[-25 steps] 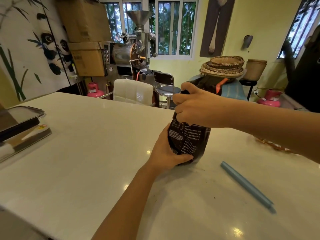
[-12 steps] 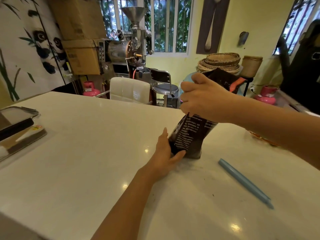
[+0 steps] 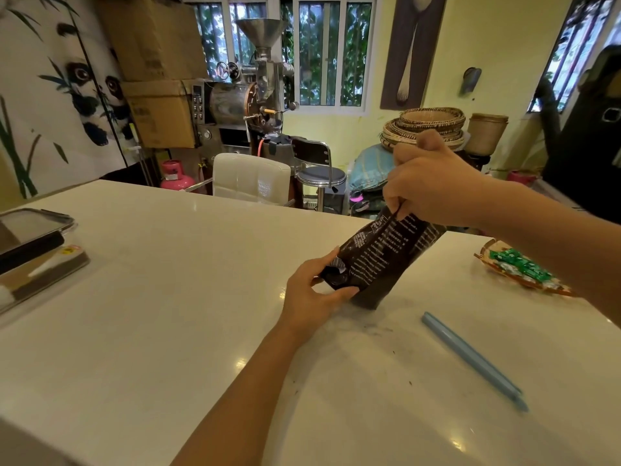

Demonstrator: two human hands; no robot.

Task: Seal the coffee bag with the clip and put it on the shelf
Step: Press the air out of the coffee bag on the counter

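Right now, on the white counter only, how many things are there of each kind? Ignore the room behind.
Coffee bag, tilted, held by both hands: 1
Blue sealing clip, lying loose: 1
Tray of green-wrapped sweets: 1
Lidded clear container at the left edge: 1
Flat box beside it: 1
Total: 5

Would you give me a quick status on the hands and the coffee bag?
Left hand grips base of coffee bag; right hand pinches top. Bag tilted on counter. Blue clip lies unused alongside.
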